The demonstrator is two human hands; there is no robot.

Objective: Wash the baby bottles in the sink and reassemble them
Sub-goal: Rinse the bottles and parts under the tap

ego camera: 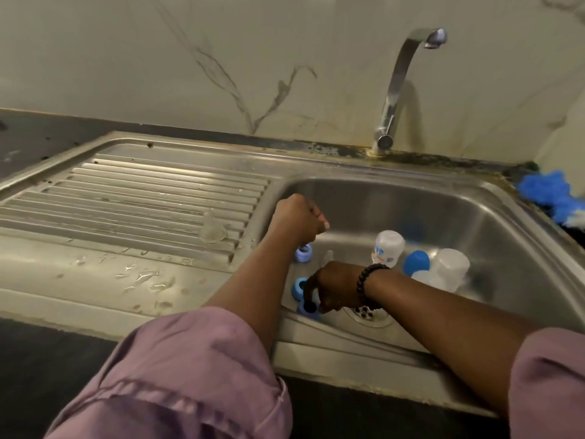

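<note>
- Pinching a blue bottle ring [309, 308] with my right hand [335, 288], I hold it low in the sink [493, 223], just beside the drain [368, 313].
- My left hand [299, 218] hangs above the basin's left edge, fingers curled into a fist with nothing in them that I can see.
- Two more blue rings lie near my wrists: one [303, 252] under my left hand, another [299, 287] next to my right fingers.
- A clear bottle [388, 248], a blue cap [417, 263] and a clear cap [449, 269] sit together at the basin's back right.
- A clear teat [212, 233] stands on the wet draining board [133, 191].
- The tap [408, 87] shows no water running.
</note>
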